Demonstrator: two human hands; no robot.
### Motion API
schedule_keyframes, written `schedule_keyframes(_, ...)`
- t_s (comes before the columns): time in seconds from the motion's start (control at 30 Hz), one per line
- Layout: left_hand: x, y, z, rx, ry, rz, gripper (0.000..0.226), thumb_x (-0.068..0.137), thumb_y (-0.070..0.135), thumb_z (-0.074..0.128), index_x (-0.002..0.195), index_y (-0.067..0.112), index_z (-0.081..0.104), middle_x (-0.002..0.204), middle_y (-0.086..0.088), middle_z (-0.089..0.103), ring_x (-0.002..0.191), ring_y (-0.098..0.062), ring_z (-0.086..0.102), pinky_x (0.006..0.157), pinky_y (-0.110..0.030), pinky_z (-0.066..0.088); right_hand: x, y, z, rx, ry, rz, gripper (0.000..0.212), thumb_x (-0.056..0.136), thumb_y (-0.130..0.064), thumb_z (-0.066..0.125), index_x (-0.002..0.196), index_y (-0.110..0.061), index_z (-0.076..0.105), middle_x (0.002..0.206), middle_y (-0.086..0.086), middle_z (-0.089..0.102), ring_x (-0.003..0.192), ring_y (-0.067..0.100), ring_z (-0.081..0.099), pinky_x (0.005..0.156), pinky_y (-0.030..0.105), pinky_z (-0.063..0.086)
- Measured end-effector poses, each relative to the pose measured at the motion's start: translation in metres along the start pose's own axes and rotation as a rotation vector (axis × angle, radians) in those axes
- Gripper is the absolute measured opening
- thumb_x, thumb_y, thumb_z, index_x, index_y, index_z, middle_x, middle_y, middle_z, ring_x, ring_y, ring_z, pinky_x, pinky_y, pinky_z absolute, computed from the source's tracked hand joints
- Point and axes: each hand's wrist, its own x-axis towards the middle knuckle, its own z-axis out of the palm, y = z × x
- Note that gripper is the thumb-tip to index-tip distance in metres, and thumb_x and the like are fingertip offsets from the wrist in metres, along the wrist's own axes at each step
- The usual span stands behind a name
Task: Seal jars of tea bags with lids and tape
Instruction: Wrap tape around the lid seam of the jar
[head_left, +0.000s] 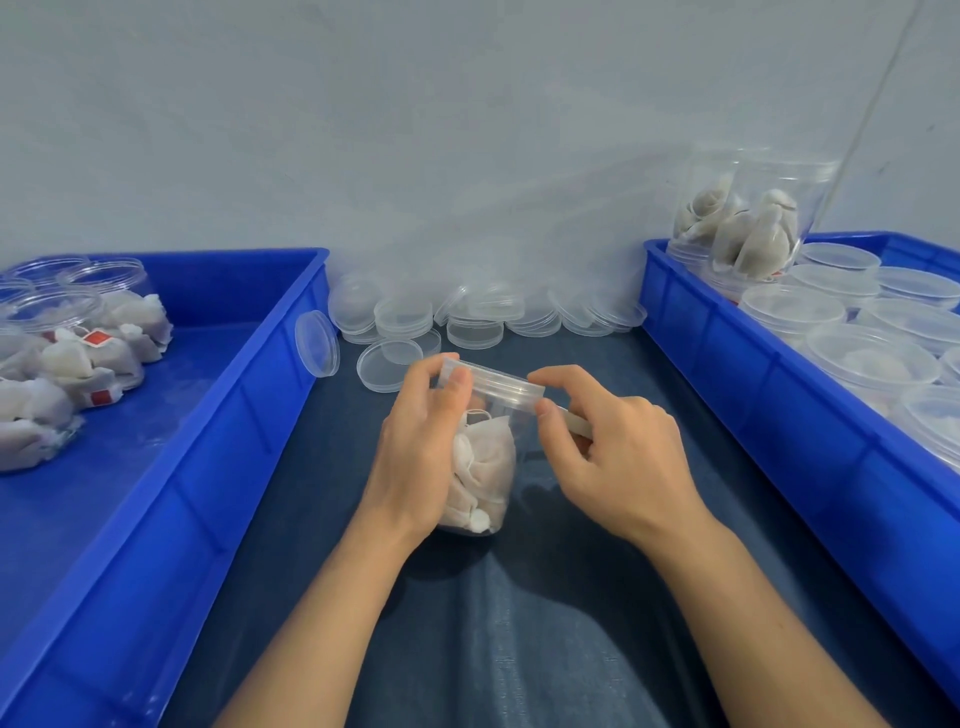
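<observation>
A clear plastic jar (485, 467) filled with white tea bags stands tilted on the dark blue cloth at the centre. A clear lid (493, 384) sits on its mouth. My left hand (421, 447) grips the jar's left side, thumb up at the lid's rim. My right hand (613, 452) is at the jar's right, pinching a pale strip, apparently tape (574, 425), against the jar just under the lid.
A left blue tray (218, 415) holds open jars and loose tea bags (78, 364). A right blue tray (727, 353) holds lidded jars, with two filled jars (748, 228) stacked at its back. Several loose clear lids (467, 317) lie along the wall.
</observation>
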Motion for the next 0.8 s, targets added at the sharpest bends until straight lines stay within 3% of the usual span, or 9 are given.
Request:
schedule_keyframes(0.07, 0.000, -0.002, -0.002, 0.020, -0.020, -0.020, 0.061, 0.082, 0.079, 0.055, 0.128, 0.038, 0.052, 0.113, 0.019, 0.073, 0.110, -0.005, 0.071, 0.104, -0.040, 0.053, -0.001, -0.001, -0.001, -0.014, 0.014, -0.007, 0.036, 0.098, -0.053, 0.032, 0.122, -0.041, 0.056, 0.049, -0.011, 0.050, 0.051, 0.015, 0.052, 0.058, 0.033, 0.044)
schedule_keyframes(0.17, -0.002, -0.001, -0.003, 0.136, -0.034, -0.018, 0.053, 0.080, 0.082, 0.057, 0.116, 0.044, 0.046, 0.111, 0.022, 0.070, 0.106, -0.001, 0.069, 0.098, -0.037, 0.053, -0.002, -0.002, -0.001, -0.031, 0.030, -0.014, 0.037, 0.098, -0.052, 0.033, 0.122, -0.040, 0.059, 0.048, -0.011, 0.047, 0.050, 0.014, 0.051, 0.055, 0.033, 0.044)
schedule_keyframes(0.33, -0.003, 0.006, -0.003, 0.310, 0.101, 0.086, 0.040, 0.084, 0.075, 0.056, 0.103, 0.040, 0.063, 0.108, 0.016, 0.071, 0.097, -0.002, 0.068, 0.086, -0.032, 0.054, -0.003, -0.009, -0.002, -0.052, 0.055, -0.013, 0.042, 0.098, -0.054, 0.033, 0.119, -0.033, 0.063, 0.048, -0.014, 0.044, 0.051, 0.019, 0.053, 0.058, 0.036, 0.048)
schedule_keyframes(0.5, -0.009, 0.008, -0.001, 0.426, 0.144, 0.146, 0.033, 0.087, 0.070, 0.055, 0.101, 0.042, 0.065, 0.100, 0.029, 0.073, 0.094, 0.006, 0.069, 0.081, -0.028, 0.053, -0.006, -0.021, -0.001, -0.101, 0.094, -0.028, 0.044, 0.099, -0.052, 0.035, 0.117, -0.026, 0.066, 0.053, -0.008, 0.054, 0.050, 0.023, 0.057, 0.054, 0.036, 0.048)
schedule_keyframes(0.7, -0.006, 0.006, -0.001, 0.365, 0.103, 0.060, 0.052, 0.083, 0.078, 0.055, 0.112, 0.037, 0.063, 0.104, 0.026, 0.073, 0.101, -0.001, 0.069, 0.092, -0.040, 0.056, -0.005, -0.022, -0.004, -0.028, 0.019, -0.001, 0.046, 0.091, -0.042, 0.028, 0.124, -0.034, 0.059, 0.055, -0.012, 0.044, 0.058, 0.022, 0.053, 0.061, 0.040, 0.047)
schedule_keyframes(0.8, -0.004, 0.004, -0.004, 0.281, 0.105, 0.035, 0.049, 0.085, 0.075, 0.054, 0.109, 0.034, 0.064, 0.103, 0.026, 0.071, 0.098, 0.001, 0.067, 0.084, -0.032, 0.050, -0.004, -0.019, -0.006, 0.024, -0.025, -0.011, 0.045, 0.091, -0.044, 0.027, 0.126, -0.040, 0.054, 0.053, -0.011, 0.046, 0.056, 0.019, 0.050, 0.061, 0.038, 0.044)
